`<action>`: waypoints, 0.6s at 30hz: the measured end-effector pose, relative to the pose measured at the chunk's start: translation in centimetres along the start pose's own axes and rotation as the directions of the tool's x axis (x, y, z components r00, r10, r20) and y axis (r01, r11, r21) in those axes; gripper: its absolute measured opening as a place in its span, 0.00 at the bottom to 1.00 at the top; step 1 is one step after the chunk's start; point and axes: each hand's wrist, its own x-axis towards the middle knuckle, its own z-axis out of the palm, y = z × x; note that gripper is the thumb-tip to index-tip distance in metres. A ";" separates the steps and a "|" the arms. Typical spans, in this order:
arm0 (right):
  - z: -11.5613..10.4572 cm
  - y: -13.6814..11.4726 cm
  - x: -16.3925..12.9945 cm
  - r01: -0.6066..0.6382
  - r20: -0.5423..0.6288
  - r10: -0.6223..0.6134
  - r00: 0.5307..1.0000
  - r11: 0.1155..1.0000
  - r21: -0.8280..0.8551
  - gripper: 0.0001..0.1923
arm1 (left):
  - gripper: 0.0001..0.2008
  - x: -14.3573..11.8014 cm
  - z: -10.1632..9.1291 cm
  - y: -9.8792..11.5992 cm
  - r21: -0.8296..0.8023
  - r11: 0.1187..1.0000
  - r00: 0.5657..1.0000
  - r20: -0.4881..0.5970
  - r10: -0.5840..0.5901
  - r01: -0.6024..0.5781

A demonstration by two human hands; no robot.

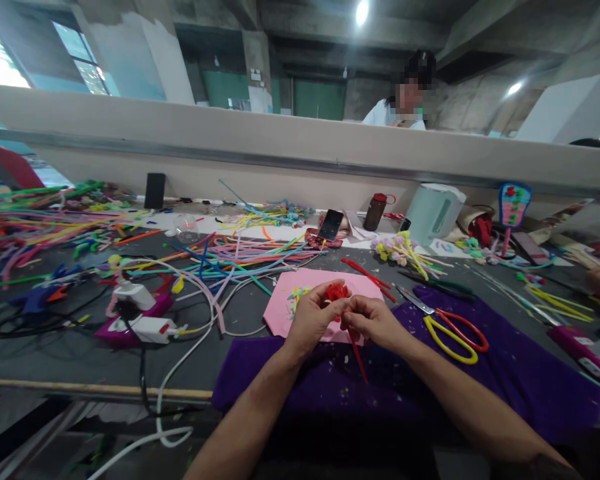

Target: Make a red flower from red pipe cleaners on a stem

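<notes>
Both hands pinched shut on the red pipe-cleaner flower (337, 292) over the pink sheet (285, 313), left hand (311, 319) gripping the bloom, right hand (373, 322) the stem — overtwist likely unravels the coil or kinks the stem.

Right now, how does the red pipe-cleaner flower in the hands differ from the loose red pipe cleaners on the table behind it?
The red flower is coiled into a ball; the loose red pipe cleaners lie straight. The flower is pinched between the left hand and right hand; the loose ones lie untouched. Both are red and fuzzy.

Red pipe-cleaner flower (337, 292), pink sheet (280, 313), purple cloth (510, 373).
</notes>
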 end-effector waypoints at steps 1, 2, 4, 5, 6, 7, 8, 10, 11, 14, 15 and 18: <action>0.0 0.0 0.0 0.002 -0.001 -0.002 1.000 1.000 0.006 0.11 | 0.25 0.0 -0.1 0.0 -0.019 1.000 1.000 0.005 -0.007 0.007; -0.1 0.0 0.0 0.005 -0.004 -0.004 1.000 1.000 0.016 0.11 | 0.27 0.0 -0.1 0.0 -0.040 0.999 1.000 0.012 -0.013 0.013; -0.2 0.1 0.1 0.015 -0.012 -0.014 1.000 0.998 0.058 0.11 | 0.29 0.1 -0.4 -0.2 -0.077 0.997 0.999 0.043 -0.021 0.024; -0.3 0.2 0.2 0.021 -0.015 -0.020 1.000 0.995 0.095 0.11 | 0.28 0.2 -0.5 -0.3 -0.087 0.996 0.997 0.068 -0.028 0.034; -0.4 0.3 0.3 0.028 -0.014 -0.026 1.000 0.990 0.139 0.11 | 0.25 0.3 -0.5 -0.4 -0.092 0.995 0.995 0.096 -0.037 0.046; -0.5 0.4 0.4 0.030 -0.010 -0.029 1.000 0.982 0.186 0.11 | 0.21 0.4 -0.6 -0.5 -0.098 0.993 0.991 0.125 -0.054 0.066; -0.6 0.5 0.4 0.028 -0.002 -0.028 1.000 0.973 0.228 0.11 | 0.19 0.4 -0.6 -0.6 -0.108 0.990 0.987 0.147 -0.070 0.087; -0.6 0.7 0.5 0.008 0.015 -0.013 1.000 0.959 0.284 0.11 | 0.16 0.5 -0.5 -0.8 -0.138 0.983 0.981 0.163 -0.101 0.124; -0.6 0.7 0.6 -0.004 0.024 -0.004 1.000 0.955 0.298 0.11 | 0.15 0.6 -0.4 -0.9 -0.154 0.978 0.981 0.160 -0.113 0.138; -0.5 0.7 0.7 -0.029 0.052 0.013 0.999 0.949 0.313 0.12 | 0.12 0.6 -0.2 -1.3 -0.184 0.967 0.977 0.154 -0.150 0.178; -0.4 0.7 0.7 -0.034 0.063 0.015 0.998 0.949 0.314 0.12 | 0.11 0.6 -0.1 -1.4 -0.192 0.963 0.975 0.158 -0.158 0.187; -0.4 0.8 0.7 -0.046 0.076 0.023 0.997 0.948 0.316 0.13 | 0.11 0.7 -0.2 -1.6 -0.220 0.954 0.971 0.168 -0.170 0.205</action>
